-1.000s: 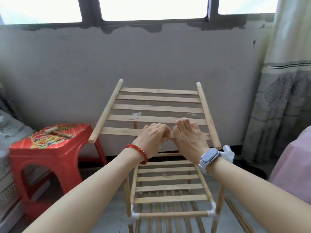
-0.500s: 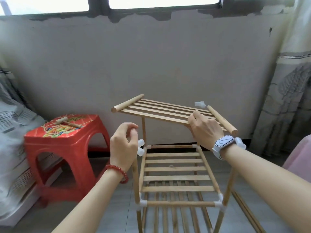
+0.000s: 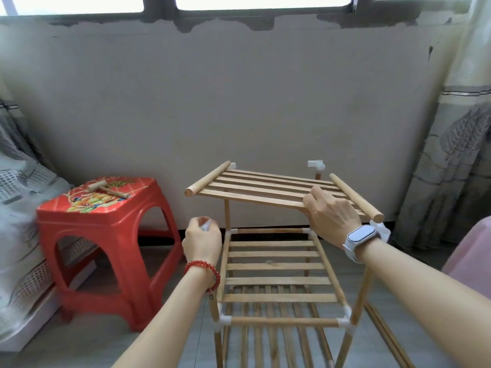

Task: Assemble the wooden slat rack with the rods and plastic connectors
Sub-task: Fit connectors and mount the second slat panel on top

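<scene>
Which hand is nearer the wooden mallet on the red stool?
Left. The left hand is beside the stool, below the mallet; the right hand grips the slat shelf farther away.

I'm seeing pale, matt, bare wood on the slat panel (image 3: 268, 188) and rods (image 3: 281, 321), joined by whitish, smooth plastic connectors (image 3: 316, 165). The red stool (image 3: 106, 235) is looking like glossy plastic. The wall (image 3: 239, 102) is showing rough, matt plaster; the curtain (image 3: 457, 155) is patterned cloth.

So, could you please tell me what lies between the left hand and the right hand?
In the head view, one upright rod of the rack stands between the left hand and the right hand, under the tilted slat shelf.
</scene>
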